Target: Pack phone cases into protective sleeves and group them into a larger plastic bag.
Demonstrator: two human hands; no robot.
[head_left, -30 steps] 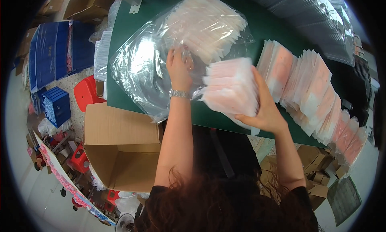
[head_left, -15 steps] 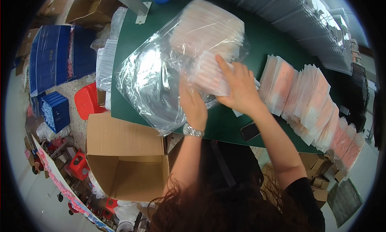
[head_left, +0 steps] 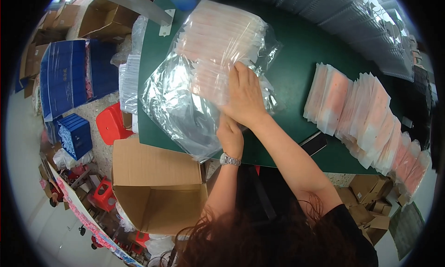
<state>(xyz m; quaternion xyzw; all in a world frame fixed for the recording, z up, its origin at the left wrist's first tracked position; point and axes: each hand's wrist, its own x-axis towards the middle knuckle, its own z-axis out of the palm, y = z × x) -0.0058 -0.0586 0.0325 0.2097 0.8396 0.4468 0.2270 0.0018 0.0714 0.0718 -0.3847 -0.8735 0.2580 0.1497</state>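
Note:
A large clear plastic bag [head_left: 169,93] lies on the green table, with rows of thin pale pink and white packets [head_left: 218,28] inside its far part. Against the nearer row of packets [head_left: 206,79] lies my right hand [head_left: 245,98], its fingers stretched out and its thumb toward the near side. My left hand [head_left: 230,136], with a metal-band watch [head_left: 230,159] on the wrist, is at the bag's near edge. Its fingertips are hidden beneath my right hand and the plastic.
More packets [head_left: 366,114] stand in a long curved row at the table's right, near a dark phone [head_left: 314,143]. Grey plastic trays [head_left: 343,26] are stacked behind. An open cardboard box [head_left: 162,207] stands below the table's front left edge, with a red stool [head_left: 111,123] beyond it.
My right hand has moved left and nearer, with the small bundle of packets now lying against the others in the bag. My left hand has shifted slightly nearer, under the right.

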